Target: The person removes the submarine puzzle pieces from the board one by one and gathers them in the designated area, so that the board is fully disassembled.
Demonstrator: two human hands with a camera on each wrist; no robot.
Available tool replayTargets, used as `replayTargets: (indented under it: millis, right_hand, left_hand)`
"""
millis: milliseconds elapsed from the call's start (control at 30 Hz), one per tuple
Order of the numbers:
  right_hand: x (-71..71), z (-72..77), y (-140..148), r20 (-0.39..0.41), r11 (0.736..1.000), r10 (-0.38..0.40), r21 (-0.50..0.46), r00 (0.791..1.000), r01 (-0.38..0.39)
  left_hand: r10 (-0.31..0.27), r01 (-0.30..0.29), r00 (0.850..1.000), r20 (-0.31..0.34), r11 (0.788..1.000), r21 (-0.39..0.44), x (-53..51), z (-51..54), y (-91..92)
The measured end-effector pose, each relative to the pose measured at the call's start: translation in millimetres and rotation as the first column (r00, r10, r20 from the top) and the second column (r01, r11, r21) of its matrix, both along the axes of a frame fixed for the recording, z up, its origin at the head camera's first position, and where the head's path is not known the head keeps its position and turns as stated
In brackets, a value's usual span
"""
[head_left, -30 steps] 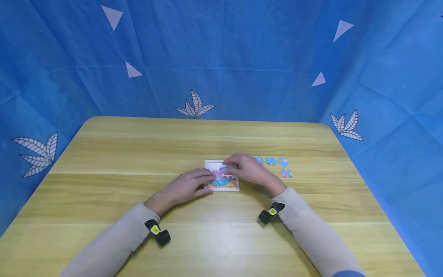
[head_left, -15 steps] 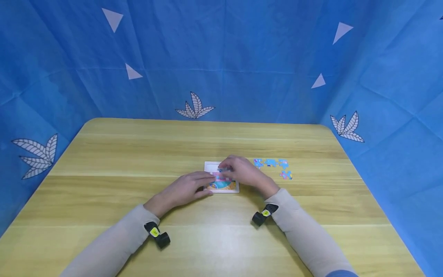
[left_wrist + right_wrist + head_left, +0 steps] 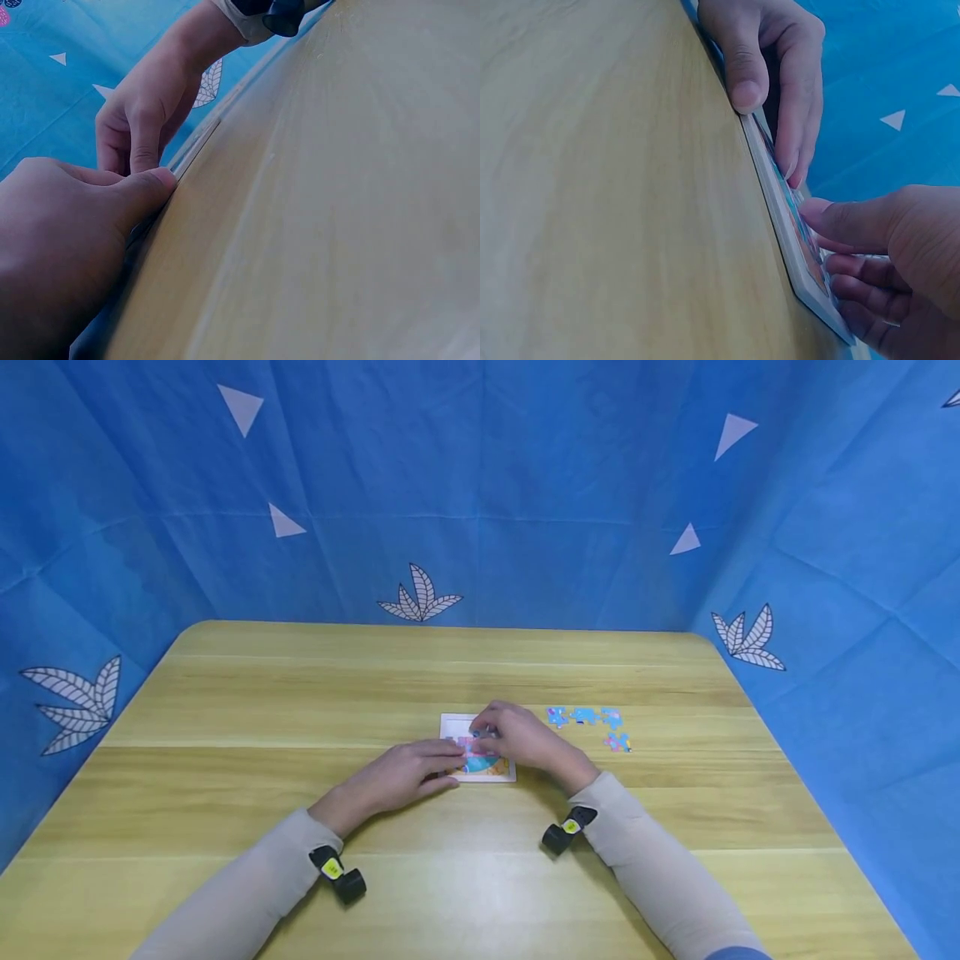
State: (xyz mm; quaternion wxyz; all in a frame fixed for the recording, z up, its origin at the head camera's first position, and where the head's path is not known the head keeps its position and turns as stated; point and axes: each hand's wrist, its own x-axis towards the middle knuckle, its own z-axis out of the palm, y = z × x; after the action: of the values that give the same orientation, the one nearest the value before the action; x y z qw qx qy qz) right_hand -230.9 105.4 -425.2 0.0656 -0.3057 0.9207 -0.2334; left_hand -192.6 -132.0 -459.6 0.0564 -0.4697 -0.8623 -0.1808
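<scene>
Step looks like fitting a piece into the white rectangular jigsaw frame (image 3: pixel 447 725), which lies flat on the yellow wood-grain table (image 3: pixel 480 852), partly filled. Left hand (image 3: pixel 405 772) isn't clenched: fingers extended over the frame's left side, thumb at its near edge. Right hand (image 3: pixel 523 740), over the frame's right side, seems to pinch a small blue jigsaw piece (image 3: pixel 477 734), mostly hidden. Next move likely calls for aligning tabs, then pressing flat. Four loose blue-and-pink jigsaw pieces (image 3: pixel 584 716) sit right of the frame. Yellow wrist labels (image 3: pixel 331 868), nearer than the frame: marks unreadable. No brand legible.
</scene>
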Motion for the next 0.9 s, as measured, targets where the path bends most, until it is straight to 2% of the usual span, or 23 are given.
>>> replayTargets:
  millis: [233, 533, 900]
  right_hand:
    - [2.0, -2.4, -2.3, -0.024, 0.999, 0.024, 0.034, 0.999, -0.023]
    - [4.8, -2.6, -4.2, -0.034, 0.999, 0.022, 0.035, 0.999, -0.020]
    - [7.0, 0.4, -6.6, -0.130, 0.998, 0.029, 0.067, 0.991, -0.020]
  left_hand:
    - [-0.020, 0.021, 0.999, -0.026, 0.999, 0.028, 2.5, -1.5, 0.0]
    - [-0.008, 0.008, 1.000, -0.014, 1.000, 0.021, 3.0, -0.9, 2.4]
    - [0.006, -0.006, 1.000, -0.027, 1.000, 0.008, 1.7, 0.2, 3.2]
